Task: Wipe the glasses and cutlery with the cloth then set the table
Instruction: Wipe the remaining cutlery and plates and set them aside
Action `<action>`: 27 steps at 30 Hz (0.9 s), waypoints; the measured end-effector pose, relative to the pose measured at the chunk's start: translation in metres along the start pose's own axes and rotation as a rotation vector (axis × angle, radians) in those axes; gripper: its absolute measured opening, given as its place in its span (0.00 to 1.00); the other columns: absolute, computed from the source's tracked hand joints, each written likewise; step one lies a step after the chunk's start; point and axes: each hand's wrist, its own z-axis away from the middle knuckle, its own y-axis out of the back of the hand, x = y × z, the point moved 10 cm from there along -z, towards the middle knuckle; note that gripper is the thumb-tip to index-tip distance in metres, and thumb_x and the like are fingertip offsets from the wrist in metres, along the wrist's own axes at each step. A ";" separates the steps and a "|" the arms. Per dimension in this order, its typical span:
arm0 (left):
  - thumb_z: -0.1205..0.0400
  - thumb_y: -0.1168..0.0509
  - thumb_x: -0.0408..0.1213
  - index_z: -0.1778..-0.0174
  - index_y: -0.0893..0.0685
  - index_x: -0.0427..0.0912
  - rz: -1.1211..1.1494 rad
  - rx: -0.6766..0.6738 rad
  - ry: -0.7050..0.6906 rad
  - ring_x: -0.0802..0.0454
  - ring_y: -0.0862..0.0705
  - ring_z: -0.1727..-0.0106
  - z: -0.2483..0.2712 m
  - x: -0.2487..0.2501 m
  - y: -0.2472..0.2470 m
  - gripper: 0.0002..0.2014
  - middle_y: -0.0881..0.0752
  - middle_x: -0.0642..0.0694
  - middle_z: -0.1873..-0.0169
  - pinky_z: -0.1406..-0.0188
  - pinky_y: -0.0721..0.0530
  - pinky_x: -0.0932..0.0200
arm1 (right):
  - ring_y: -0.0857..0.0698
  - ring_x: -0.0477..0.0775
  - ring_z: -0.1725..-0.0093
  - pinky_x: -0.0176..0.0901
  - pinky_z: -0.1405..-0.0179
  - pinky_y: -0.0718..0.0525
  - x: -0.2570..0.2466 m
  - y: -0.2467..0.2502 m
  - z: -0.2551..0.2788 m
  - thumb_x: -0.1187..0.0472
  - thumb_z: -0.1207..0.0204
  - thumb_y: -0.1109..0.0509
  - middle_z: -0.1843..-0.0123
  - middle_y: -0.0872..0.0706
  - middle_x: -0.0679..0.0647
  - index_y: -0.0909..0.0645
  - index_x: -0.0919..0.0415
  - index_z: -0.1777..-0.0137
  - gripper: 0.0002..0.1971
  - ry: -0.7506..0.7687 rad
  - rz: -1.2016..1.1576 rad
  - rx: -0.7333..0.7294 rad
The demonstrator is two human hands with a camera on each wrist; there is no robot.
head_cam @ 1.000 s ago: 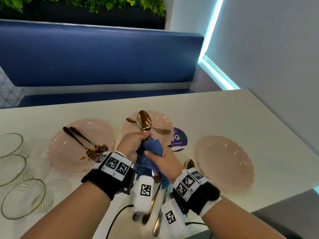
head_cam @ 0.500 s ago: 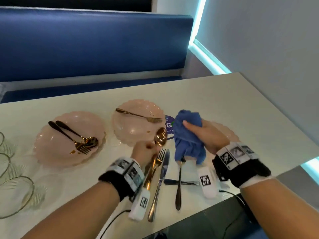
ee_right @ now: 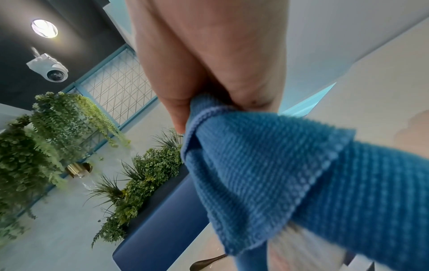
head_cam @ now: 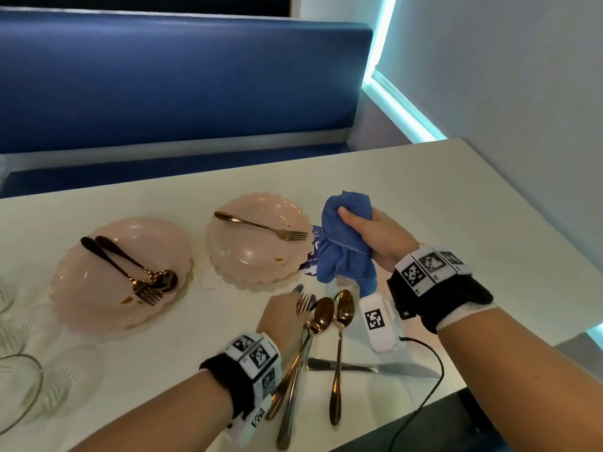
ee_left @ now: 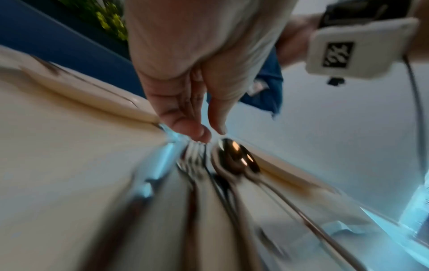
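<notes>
Right hand [head_cam: 375, 238] gripped blue cloth [head_cam: 346, 243]; left hand [head_cam: 280, 316] fingers [ee_left: 185, 126] extended, loose, over fork [ee_left: 194, 157]; only right wrist view showed ceiling camera [ee_right: 50, 68].

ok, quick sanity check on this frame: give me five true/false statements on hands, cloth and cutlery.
1. The right hand grips the blue cloth. True.
2. The middle plate holds a single fork. True.
3. The left hand holds a glass. False: its fingertips are down at the cutlery lying on the table.
4. The knife lies on the left plate. False: it lies on the table, under a spoon.
5. The left plate is bare. False: cutlery lies on it.
</notes>
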 end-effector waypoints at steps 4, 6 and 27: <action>0.27 0.27 0.43 0.58 0.18 0.44 -0.036 0.151 -0.048 0.53 0.19 0.60 -0.055 0.005 0.065 0.09 0.16 0.48 0.61 0.53 0.19 0.61 | 0.15 0.60 0.43 0.51 0.39 0.16 0.001 -0.004 -0.008 0.57 0.18 0.37 0.40 0.16 0.67 0.24 0.60 0.43 0.09 -0.021 -0.071 -0.036; 0.29 0.27 0.40 0.57 0.18 0.42 -0.234 0.151 -0.103 0.47 0.19 0.55 -0.094 0.006 0.090 0.10 0.18 0.46 0.56 0.46 0.20 0.54 | 0.18 0.63 0.36 0.59 0.31 0.21 0.006 -0.006 -0.015 0.56 0.19 0.37 0.36 0.18 0.69 0.24 0.60 0.41 0.11 -0.021 -0.066 -0.035; 0.18 0.37 0.40 0.60 0.16 0.40 -0.315 -0.368 0.138 0.52 0.20 0.73 -0.116 -0.055 0.100 0.09 0.16 0.44 0.70 0.71 0.23 0.63 | 0.16 0.61 0.38 0.50 0.37 0.18 0.043 -0.010 -0.033 0.52 0.19 0.38 0.38 0.16 0.65 0.26 0.67 0.32 0.22 -0.173 -0.317 -0.034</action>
